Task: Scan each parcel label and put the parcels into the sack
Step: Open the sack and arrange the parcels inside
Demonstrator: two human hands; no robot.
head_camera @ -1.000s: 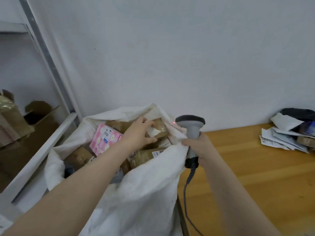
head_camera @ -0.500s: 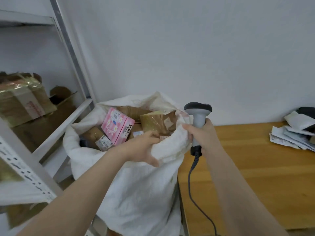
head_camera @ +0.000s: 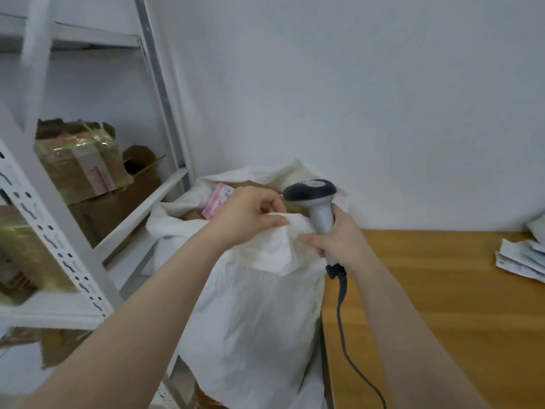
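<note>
Cloth at the sack (head_camera: 259,314) rim is pinched by the left hand (head_camera: 244,216) mid-frame, the right hand (head_camera: 339,242) grips the scanner (head_camera: 312,193) beside it, and loose parcels (head_camera: 516,258) lie far right, nearer that hand.

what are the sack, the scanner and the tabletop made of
The sack looks like white woven plastic or cloth, matte; it creases and folds softly. The scanner is likely moulded plastic: grey handle, dark head, smooth with a slight sheen. The tabletop is wood or wood-look laminate, orange-brown with grain lines, satin finish.
</note>
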